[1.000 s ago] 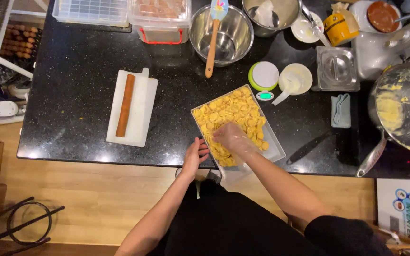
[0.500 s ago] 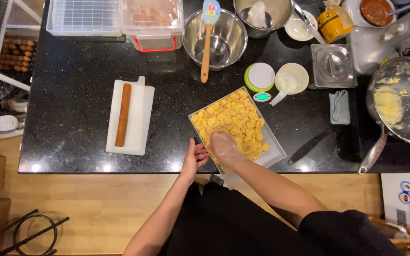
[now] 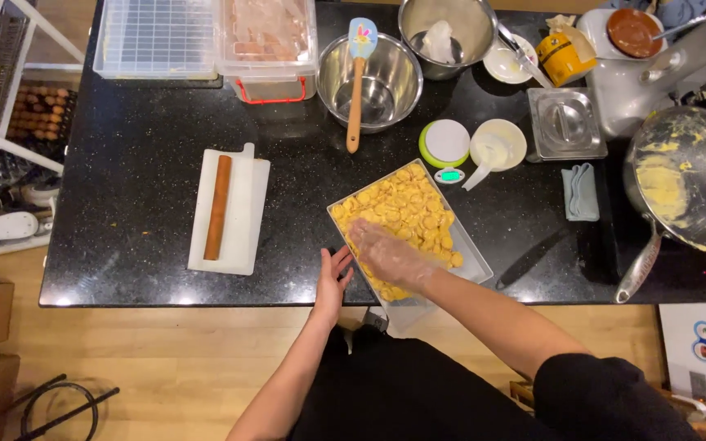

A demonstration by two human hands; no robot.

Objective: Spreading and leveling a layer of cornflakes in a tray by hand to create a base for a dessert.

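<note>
Diagonally, the rectangular tray (image 3: 474, 263) of yellow pieces (image 3: 406, 208) is laid; right hand (image 3: 386, 255) flat, left hand (image 3: 332, 278) fingers spread beside.

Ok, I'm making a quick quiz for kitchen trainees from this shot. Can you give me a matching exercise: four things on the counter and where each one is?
Things:
1. spatula
2. rolling pin
3. right hand
4. left hand

Places:
A. on the white board
B. at the counter edge, beside the tray
C. resting across the steel bowl
D. on the yellow pieces in the tray

Pairs: 1-C, 2-A, 3-D, 4-B
</note>
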